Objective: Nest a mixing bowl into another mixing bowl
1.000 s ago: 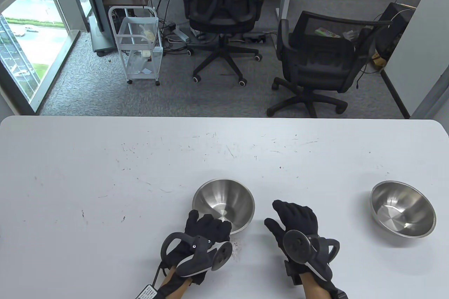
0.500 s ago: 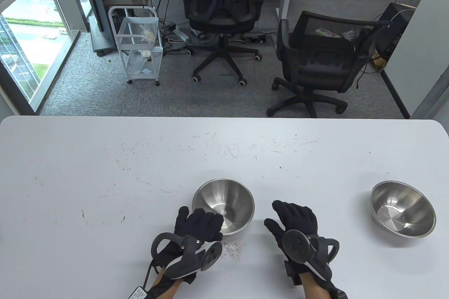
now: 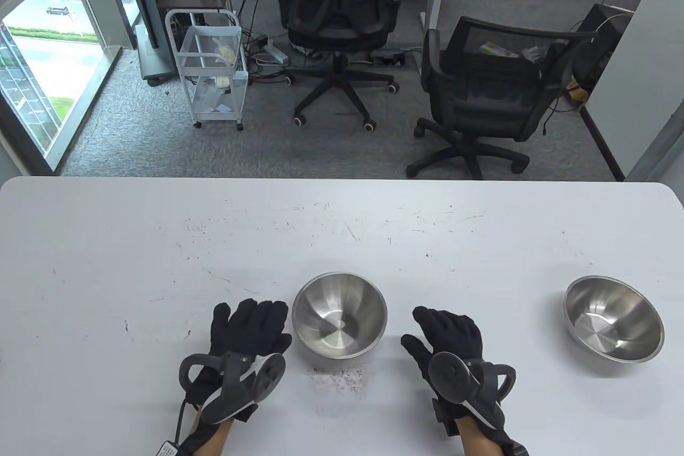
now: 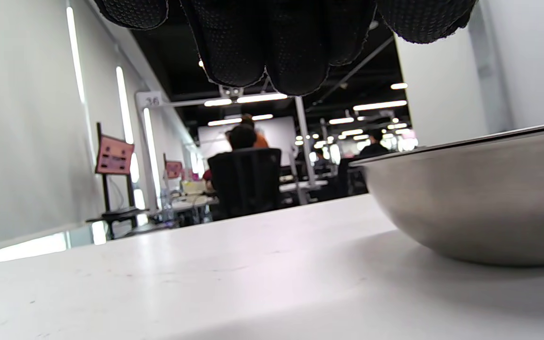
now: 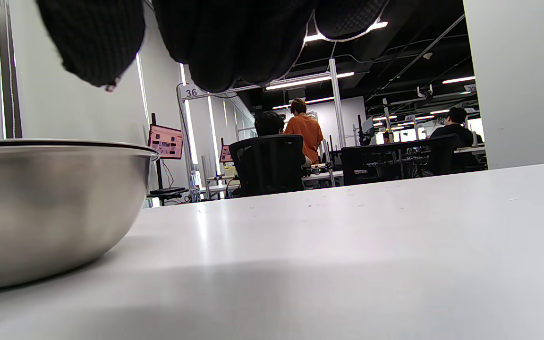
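Hands flat on white worktop, fingers spread, nothing held: left hand and right hand flanking round stainless-steel mixing bowl; second steel bowl well apart, rightward.

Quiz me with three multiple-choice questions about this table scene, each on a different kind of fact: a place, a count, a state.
1. Where is the bowl nearest the hands?
A. between the two hands
B. at the table's far edge
C. on a chair

2. How many steel bowls stand on the table?
A. one
B. two
C. four

3. What is the left hand doing?
A. lifting a bowl
B. lying flat beside a bowl, holding nothing
C. stacking bowls

Answers:
1 A: the near bowl sits between the left hand and right hand.
2 B: only it and the far-right bowl show on the table.
3 B: its fingers lie spread, apart from the bowl.
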`<state>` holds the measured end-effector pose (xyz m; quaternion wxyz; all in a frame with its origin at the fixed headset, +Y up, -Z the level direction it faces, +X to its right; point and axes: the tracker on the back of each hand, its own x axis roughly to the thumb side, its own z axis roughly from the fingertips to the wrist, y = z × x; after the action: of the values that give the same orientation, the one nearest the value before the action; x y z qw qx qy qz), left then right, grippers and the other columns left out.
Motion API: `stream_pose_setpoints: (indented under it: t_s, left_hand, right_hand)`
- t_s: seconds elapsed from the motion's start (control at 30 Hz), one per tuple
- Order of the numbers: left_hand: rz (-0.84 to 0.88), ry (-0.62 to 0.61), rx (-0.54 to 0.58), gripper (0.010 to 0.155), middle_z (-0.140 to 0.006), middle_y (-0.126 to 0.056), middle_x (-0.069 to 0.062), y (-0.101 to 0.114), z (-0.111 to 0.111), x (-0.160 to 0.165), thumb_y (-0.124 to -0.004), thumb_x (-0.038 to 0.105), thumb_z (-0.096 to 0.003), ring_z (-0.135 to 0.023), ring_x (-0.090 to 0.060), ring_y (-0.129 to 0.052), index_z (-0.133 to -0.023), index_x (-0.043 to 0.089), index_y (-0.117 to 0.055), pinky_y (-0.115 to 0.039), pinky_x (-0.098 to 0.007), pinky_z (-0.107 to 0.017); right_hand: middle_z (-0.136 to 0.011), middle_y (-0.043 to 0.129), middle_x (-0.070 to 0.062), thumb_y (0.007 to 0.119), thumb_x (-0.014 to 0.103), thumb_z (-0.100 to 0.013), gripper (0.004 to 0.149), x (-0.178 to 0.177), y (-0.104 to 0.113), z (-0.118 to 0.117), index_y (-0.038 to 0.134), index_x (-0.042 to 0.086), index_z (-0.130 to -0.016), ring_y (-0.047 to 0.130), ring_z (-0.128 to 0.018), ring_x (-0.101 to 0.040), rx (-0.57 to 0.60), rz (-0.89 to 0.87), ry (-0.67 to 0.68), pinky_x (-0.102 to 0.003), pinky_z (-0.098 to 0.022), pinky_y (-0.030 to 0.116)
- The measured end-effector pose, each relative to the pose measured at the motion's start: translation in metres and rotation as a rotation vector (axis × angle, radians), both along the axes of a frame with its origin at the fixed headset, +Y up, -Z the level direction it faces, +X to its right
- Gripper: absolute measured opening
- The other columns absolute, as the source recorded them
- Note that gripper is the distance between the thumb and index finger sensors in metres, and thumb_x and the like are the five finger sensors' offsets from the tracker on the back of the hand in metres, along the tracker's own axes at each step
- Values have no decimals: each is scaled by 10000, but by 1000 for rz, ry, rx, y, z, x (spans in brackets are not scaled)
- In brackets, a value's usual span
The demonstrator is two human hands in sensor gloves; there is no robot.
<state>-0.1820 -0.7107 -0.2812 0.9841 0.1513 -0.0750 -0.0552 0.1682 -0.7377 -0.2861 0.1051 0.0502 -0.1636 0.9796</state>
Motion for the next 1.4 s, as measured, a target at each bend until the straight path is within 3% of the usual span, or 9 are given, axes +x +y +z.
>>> stream_pose_setpoints:
  t_s: [0.2, 0.53, 0.87, 1.4]
  left_hand:
    - [18, 48, -6, 634, -1113, -814, 94, -6, -2, -25, -646, 604, -516, -1059, -228, -773, -1112, 387, -639, -560, -627, -789]
    - [-57, 83, 66, 650, -1124, -799, 87, -14, 4, -41, -651, 608, -510, -1058, -231, -770, -1118, 380, -626, -562, -631, -782]
    - [45, 93, 34, 662, -1128, -790, 82, -22, 3, -56, -655, 607, -508, -1058, -234, -765, -1124, 369, -613, -558, -636, -779]
    - [107, 55, 29, 665, -1130, -788, 81, -22, 2, -61, -657, 611, -510, -1058, -232, -765, -1127, 368, -610, -560, -633, -779]
  right_hand:
    - [-891, 928, 82, 868, 558, -379, 599, 0, 0, 1, 785, 318, -922, 911, -841, -206, 1, 7, -1, -531, -696, 661]
    - [-895, 927, 80, 868, 560, -379, 605, -7, -2, 2, 784, 314, -925, 908, -844, -208, 1, 66, 11, -531, -697, 660]
    - [-909, 919, 75, 867, 561, -378, 616, -4, -1, -1, 777, 314, -935, 901, -857, -212, -1, 123, -37, -534, -701, 655]
    - [-926, 909, 72, 867, 561, -381, 627, 92, 14, -14, 768, 313, -948, 887, -875, -221, 23, 128, -413, -544, -709, 642]
